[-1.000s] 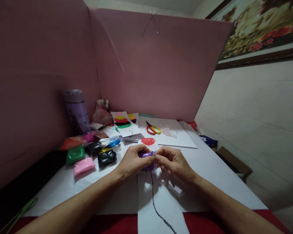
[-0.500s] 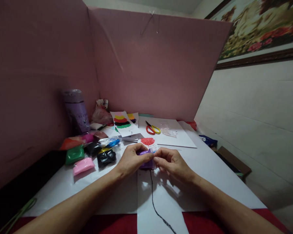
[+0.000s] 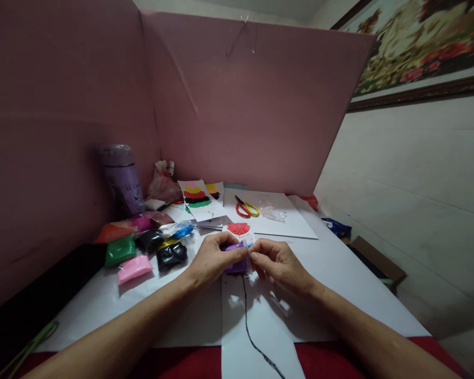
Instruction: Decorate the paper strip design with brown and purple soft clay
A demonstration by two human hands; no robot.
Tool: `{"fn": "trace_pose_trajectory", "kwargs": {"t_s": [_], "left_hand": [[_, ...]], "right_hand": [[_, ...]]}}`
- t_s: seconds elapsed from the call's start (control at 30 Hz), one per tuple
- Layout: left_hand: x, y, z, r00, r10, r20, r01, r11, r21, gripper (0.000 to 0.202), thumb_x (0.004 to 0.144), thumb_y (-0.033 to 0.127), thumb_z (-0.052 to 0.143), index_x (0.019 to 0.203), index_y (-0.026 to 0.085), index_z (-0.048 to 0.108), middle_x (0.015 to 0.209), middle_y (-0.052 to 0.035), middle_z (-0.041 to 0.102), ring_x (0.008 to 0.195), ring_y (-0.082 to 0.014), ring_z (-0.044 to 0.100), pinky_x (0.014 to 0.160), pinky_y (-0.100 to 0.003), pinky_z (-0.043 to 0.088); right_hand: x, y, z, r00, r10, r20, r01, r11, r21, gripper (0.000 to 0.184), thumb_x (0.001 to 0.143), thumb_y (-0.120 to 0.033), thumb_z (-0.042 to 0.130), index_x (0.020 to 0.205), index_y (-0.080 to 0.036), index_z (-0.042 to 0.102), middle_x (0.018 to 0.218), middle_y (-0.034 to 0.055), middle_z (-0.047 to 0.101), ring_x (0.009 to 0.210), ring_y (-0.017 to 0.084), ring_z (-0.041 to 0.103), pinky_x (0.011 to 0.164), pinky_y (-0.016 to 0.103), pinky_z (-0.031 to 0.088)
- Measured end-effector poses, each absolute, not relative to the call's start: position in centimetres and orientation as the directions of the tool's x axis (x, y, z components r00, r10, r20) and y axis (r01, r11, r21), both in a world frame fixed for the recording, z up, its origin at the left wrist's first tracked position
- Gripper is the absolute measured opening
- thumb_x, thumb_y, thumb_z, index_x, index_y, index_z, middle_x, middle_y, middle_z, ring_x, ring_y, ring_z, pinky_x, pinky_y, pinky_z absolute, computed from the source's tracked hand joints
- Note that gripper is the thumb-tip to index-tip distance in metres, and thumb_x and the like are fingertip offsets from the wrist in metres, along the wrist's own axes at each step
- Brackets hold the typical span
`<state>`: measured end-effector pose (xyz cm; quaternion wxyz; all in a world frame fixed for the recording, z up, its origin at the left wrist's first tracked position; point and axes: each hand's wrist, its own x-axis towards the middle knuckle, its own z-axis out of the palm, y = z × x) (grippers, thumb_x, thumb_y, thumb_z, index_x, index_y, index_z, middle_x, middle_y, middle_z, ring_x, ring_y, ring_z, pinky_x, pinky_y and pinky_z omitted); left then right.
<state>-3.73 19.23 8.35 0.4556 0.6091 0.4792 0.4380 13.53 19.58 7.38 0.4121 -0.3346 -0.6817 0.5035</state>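
Observation:
A small clear packet of purple clay (image 3: 235, 265) is held up over the paper in front of me. My left hand (image 3: 216, 256) is closed on its left side, thumb laid across the front. At the packet's right edge, my right hand (image 3: 278, 263) pinches the clear plastic with thumb and forefinger. Beneath them lies a white sheet (image 3: 256, 321) with a long black wavy line running toward me. A red leaf-like drawing (image 3: 238, 229) shows just beyond the hands; part of the sheet is covered by them.
At left lie several clay packets, among them green (image 3: 120, 250), pink (image 3: 135, 269) and black (image 3: 172, 256). A purple bottle (image 3: 123, 181) stands behind them. Red-and-yellow scissors (image 3: 247, 207) rest on a white board (image 3: 300, 221), beside crumpled clear plastic (image 3: 272, 211). A painted card (image 3: 197, 200) lies farther back.
The right hand's fingers have shifted very slightly at the packet's edge. My left hand keeps the same hold, and the things on the table stay where they were.

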Motion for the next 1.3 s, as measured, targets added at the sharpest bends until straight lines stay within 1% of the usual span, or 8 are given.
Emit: {"fn": "trace_pose_trajectory", "kwargs": {"t_s": [0.1,0.17,0.3,0.43,0.63,0.8,1.03,1.3], "left_hand": [[-3.69,19.23,8.41,0.145,0.986,0.082,0.175,-0.107,0.979,0.026,0.061,0.038,0.069,0.068,0.016,0.058,0.064,0.0023,0.054,0.06,-0.0129,0.049,0.058,-0.025,0.039],[-3.71,19.23,8.42,0.135,0.987,0.085,0.177,-0.108,0.978,0.026,0.061,0.038,0.069,0.067,0.015,0.058,0.064,0.0023,0.054,0.06,-0.0127,0.049,0.058,-0.025,0.039],[-3.76,19.23,8.43,0.134,0.986,0.101,0.184,-0.124,0.975,0.027,0.062,0.039,0.07,0.068,0.015,0.058,0.065,0.0017,0.054,0.061,-0.0128,0.049,0.059,-0.025,0.039],[-3.72,19.18,8.46,0.133,0.986,0.1,0.195,-0.125,0.973,0.029,0.062,0.04,0.07,0.069,0.015,0.059,0.065,0.0013,0.054,0.062,-0.0134,0.05,0.059,-0.026,0.04],[-3.74,19.2,8.34,0.119,0.989,0.09,0.157,-0.108,0.982,0.03,0.062,0.042,0.07,0.069,0.015,0.058,0.066,0.0007,0.056,0.061,-0.0137,0.052,0.058,-0.025,0.041],[-3.73,19.3,8.32,0.112,0.988,0.104,0.178,-0.123,0.976,0.027,0.062,0.038,0.07,0.068,0.015,0.059,0.066,0.0014,0.056,0.062,-0.0131,0.051,0.059,-0.025,0.041],[-3.69,19.31,8.33,0.118,0.988,0.102,0.176,-0.121,0.977,0.026,0.062,0.037,0.07,0.069,0.014,0.059,0.067,0.0013,0.055,0.063,-0.0129,0.051,0.06,-0.025,0.04],[-3.84,19.26,8.25,0.119,0.991,0.069,0.12,-0.083,0.989,0.029,0.063,0.038,0.071,0.071,0.014,0.058,0.068,0.0002,0.056,0.063,-0.0129,0.052,0.058,-0.025,0.042]], "right_hand": [[13.52,19.52,7.33,-0.439,0.87,0.226,0.03,0.265,-0.964,0.022,0.081,-0.032,0.061,0.066,-0.017,0.058,0.057,-0.004,0.051,0.048,0.007,0.044,0.046,0.022,0.036],[13.53,19.47,7.33,-0.447,0.87,0.206,0.035,0.247,-0.968,0.021,0.08,-0.034,0.062,0.069,-0.017,0.059,0.059,-0.0036,0.052,0.049,0.007,0.044,0.046,0.021,0.036],[13.55,19.46,7.38,-0.447,0.879,0.167,0.08,0.225,-0.971,0.014,0.078,-0.029,0.063,0.071,-0.016,0.06,0.063,-0.0022,0.056,0.051,0.008,0.046,0.048,0.021,0.037],[13.54,19.55,7.37,-0.443,0.877,0.185,0.104,0.256,-0.961,0.012,0.077,-0.023,0.059,0.066,-0.017,0.058,0.058,-0.0036,0.054,0.048,0.008,0.046,0.047,0.021,0.036],[13.61,19.55,7.36,-0.448,0.872,0.198,0.113,0.275,-0.955,0.015,0.079,-0.027,0.06,0.069,-0.017,0.06,0.062,-0.0017,0.057,0.051,0.009,0.047,0.048,0.021,0.038],[13.67,19.58,7.19,-0.436,0.873,0.218,0.16,0.313,-0.936,0.012,0.078,-0.024,0.06,0.068,-0.017,0.061,0.062,-0.001,0.058,0.052,0.009,0.047,0.047,0.02,0.038],[13.52,19.56,7.21,-0.435,0.881,0.187,0.116,0.261,-0.958,0.013,0.076,-0.025,0.06,0.066,-0.017,0.058,0.059,-0.0031,0.053,0.049,0.008,0.044,0.046,0.02,0.034],[13.58,19.53,7.22,-0.45,0.88,0.155,0.081,0.213,-0.974,0.016,0.079,-0.029,0.06,0.069,-0.017,0.058,0.063,-0.0009,0.059,0.048,0.008,0.045,0.043,0.02,0.031]]}}
